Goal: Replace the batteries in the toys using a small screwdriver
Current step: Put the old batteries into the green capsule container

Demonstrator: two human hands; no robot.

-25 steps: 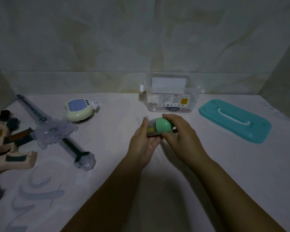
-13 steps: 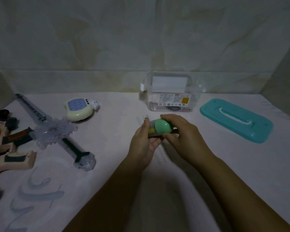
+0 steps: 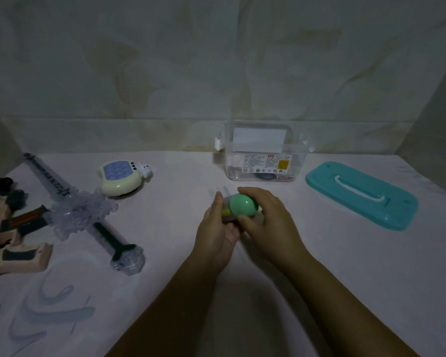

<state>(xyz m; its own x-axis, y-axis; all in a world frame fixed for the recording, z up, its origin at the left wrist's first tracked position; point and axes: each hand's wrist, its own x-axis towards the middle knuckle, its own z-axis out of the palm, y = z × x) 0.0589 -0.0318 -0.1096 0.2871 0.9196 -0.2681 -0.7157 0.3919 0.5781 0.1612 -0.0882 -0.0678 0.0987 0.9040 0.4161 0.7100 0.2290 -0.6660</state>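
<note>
A small object with a round green end (image 3: 243, 204) and a clear body showing something yellow inside sits between both hands at the middle of the table. My left hand (image 3: 213, 228) cradles its clear body from the left and below. My right hand (image 3: 267, 217) curls around the green end, thumb under it. What the object is cannot be told in the dim light. A cream toy with a blue keypad (image 3: 120, 177) lies at the back left. A clear toy sword (image 3: 83, 215) lies diagonally on the left.
A clear plastic box (image 3: 262, 155) with labels stands at the back, its teal lid (image 3: 361, 194) lying to the right. A pink and black toy gun (image 3: 13, 235) sits at the left edge. A wall runs close behind.
Both hands have stayed on the green-ended object and shifted only slightly; the view has barely moved.
</note>
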